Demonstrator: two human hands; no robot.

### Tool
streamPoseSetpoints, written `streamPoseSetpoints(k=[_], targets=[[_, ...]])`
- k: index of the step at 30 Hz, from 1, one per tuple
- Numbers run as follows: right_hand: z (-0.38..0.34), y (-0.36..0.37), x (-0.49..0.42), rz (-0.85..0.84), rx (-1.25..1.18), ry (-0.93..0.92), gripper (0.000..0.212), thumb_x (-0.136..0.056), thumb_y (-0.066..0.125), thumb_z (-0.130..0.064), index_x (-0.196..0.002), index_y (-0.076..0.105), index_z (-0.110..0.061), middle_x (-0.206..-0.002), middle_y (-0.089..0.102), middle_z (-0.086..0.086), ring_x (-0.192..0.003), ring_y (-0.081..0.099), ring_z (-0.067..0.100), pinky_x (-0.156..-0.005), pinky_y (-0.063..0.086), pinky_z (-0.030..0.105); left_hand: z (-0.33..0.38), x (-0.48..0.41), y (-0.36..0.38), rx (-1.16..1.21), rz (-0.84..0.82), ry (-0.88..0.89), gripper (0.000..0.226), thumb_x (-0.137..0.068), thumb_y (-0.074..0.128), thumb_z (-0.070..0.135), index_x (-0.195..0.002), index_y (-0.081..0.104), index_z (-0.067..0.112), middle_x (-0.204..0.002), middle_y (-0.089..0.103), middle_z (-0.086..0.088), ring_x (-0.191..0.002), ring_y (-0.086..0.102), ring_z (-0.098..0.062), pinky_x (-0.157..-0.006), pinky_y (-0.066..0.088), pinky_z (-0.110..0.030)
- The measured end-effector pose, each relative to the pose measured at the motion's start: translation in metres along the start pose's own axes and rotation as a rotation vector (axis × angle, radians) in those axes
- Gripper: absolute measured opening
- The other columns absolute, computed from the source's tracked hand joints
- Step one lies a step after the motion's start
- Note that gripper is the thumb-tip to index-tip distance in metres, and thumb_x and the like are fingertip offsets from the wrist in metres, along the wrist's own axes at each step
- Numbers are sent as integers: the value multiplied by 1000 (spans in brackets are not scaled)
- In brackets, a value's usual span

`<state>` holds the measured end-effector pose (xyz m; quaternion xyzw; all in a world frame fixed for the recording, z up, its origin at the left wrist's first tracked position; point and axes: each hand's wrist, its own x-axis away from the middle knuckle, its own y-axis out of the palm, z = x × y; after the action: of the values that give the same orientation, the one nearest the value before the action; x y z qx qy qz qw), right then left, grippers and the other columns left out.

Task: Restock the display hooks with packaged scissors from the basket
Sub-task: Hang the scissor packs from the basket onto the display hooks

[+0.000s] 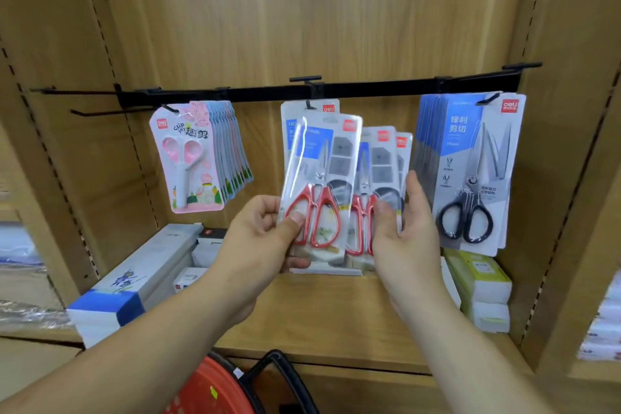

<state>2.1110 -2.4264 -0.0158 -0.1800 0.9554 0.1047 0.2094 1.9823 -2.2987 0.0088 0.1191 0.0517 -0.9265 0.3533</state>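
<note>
My left hand [265, 239] grips a clear pack of red-handled scissors [319, 185] by its lower left edge, thumb on the front. My right hand [406, 232] holds two or three more red-handled packs [379, 178] fanned upright, thumb in front and fingers behind. Behind them one pack of the same kind [312, 109] hangs on the middle hook [307, 104] of the black rail [268, 92]. The red basket [205, 390] with a black handle shows at the bottom edge.
Pink children's scissors packs [188, 158] hang on the left hook, black-handled scissors packs [470, 171] on the right hook. A bare hook [100, 112] juts out at far left. Boxes [134, 282] lie on the wooden shelf [322, 319] at left, yellow-white boxes [480, 282] at right.
</note>
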Motion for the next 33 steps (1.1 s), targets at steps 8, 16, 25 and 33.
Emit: streamPoseSetpoints(k=[8, 16, 25, 33], targets=[[-6, 0, 3, 33, 38, -29, 60, -111, 51, -24, -165, 29, -39, -143, 47, -38, -122, 44, -30, -114, 41, 19, 1, 4, -5, 25, 45, 62, 16, -106, 59, 20, -120, 56, 12, -104, 79, -13, -89, 76, -39, -75, 63, -51], [-8, 3, 6, 1, 45, -73, 63, -111, 52, -23, -165, 26, -44, -158, 43, -30, -146, 41, -7, -124, 40, 34, 10, -16, -1, 68, 152, 11, 16, -104, 63, 15, -117, 57, 6, -83, 78, -6, -62, 74, -18, -53, 60, -29], [-15, -3, 6, 67, 60, -67, 62, -110, 47, -3, -163, 29, -30, -123, 40, -42, -86, 43, -44, -75, 40, -10, 2, -27, -6, -20, 183, 27, 19, -103, 66, 18, -115, 57, 7, -85, 80, -9, -69, 75, -19, -56, 61, -31], [-6, -6, 2, 61, 110, -86, 64, -111, 51, -18, -165, 26, -42, -164, 36, -24, -118, 40, -36, -92, 44, -1, -1, -28, -3, -17, 179, 34, 11, -106, 60, 16, -116, 58, 10, -81, 79, -2, -61, 73, -16, -53, 61, -33]])
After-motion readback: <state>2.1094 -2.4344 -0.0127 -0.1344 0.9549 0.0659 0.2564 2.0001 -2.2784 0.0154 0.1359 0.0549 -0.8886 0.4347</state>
